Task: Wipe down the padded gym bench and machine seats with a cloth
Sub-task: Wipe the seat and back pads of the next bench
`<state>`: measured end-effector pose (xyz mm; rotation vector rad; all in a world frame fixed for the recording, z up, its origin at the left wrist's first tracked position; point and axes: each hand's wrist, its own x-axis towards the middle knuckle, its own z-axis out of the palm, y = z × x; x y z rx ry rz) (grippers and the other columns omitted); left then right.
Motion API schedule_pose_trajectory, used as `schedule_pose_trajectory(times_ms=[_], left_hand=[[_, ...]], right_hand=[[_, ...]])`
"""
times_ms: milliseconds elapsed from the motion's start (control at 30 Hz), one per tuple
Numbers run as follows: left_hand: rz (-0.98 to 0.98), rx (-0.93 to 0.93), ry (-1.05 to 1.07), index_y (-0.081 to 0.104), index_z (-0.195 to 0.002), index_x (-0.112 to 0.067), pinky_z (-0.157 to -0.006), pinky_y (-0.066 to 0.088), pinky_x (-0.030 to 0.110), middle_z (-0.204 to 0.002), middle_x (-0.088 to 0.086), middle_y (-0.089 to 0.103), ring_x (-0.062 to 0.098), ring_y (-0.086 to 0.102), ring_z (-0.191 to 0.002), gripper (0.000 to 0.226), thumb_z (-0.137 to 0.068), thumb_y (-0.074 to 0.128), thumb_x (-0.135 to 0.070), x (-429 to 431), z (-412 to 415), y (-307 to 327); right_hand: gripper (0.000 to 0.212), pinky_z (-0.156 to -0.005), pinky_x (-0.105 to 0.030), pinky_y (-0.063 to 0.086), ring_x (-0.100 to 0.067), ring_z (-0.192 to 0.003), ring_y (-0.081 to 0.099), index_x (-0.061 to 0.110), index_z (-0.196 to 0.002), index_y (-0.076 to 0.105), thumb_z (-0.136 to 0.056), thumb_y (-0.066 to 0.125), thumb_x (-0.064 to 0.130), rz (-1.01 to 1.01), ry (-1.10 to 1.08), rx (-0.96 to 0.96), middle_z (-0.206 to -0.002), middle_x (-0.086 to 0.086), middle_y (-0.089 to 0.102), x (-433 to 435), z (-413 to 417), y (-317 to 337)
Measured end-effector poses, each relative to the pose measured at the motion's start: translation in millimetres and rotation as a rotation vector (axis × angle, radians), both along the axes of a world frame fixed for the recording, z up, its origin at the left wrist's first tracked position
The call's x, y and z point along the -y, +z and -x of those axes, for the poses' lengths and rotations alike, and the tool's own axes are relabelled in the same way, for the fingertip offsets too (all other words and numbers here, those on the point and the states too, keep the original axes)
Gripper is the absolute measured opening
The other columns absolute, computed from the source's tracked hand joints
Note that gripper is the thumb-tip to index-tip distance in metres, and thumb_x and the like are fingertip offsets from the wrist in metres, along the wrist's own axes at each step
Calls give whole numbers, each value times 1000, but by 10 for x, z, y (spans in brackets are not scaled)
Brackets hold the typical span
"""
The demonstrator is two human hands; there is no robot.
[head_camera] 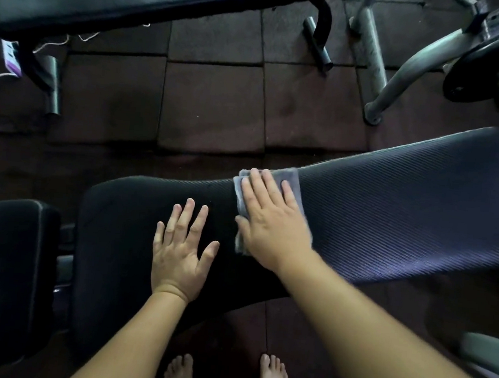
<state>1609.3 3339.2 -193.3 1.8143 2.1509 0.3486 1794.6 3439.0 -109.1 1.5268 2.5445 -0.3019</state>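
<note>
Right grip (272, 224) lies flat and open on the folded grey cloth (293, 179), fingers straight and a little spread, pressing it down rather than clutching it; nothing is pinched. The cloth sits across the padded desk (406, 208) just where its dark smooth stretch meets the ribbed stretch, and reaches the far edge. Left grip (178, 252) is open too, palm down on the bare dark padding just beside the cloth, to its left, holding nothing; bracing, I'd say. From where I stand the pad's long axis runs from lower left up to the right, and the whole ribbed length lies to the right of the cloth, away from the left grip. So the right grip is the nearer one for it, and I'd judge the next stroke wants to run along that axis, outward to the right, palm flat so the cloth doesn't bunch. A separate seat pad (4, 257) sits just off the left end, nearer the left grip, apart from the cloth.
</note>
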Motion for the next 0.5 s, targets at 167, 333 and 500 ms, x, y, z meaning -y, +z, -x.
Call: schedule_pose_trajectory(times_ms=[167, 333, 500], left_hand=[[20, 5, -6, 19, -165, -35, -129, 4, 52, -175, -11, 2, 14, -5, -161, 70, -101, 26, -62, 6, -2, 6], [6, -12, -12, 20, -165, -35, -129, 7, 54, -175, -10, 4, 16, -3, -161, 70, -101, 26, -62, 1, -6, -33], [-30, -22, -19, 25, -164, -32, -128, 10, 55, -174, -8, 10, 18, 3, -161, 71, -101, 27, -62, 11, 11, -69]], right_hand=[[78, -126, -46, 6, -24, -159, 10, 18, -163, 26, -96, 27, 57, -128, -280, 65, -172, -5, 16, -518, -1002, 164], [80, -128, -49, 0, -25, -160, -1, 15, -165, 17, -96, 20, 56, -187, -578, 81, -173, -7, 6, -435, -663, 99], [75, -128, -48, 4, -25, -160, 4, 14, -164, 19, -102, 37, 51, -125, -183, 44, -173, -8, 9, 392, 145, -160]])
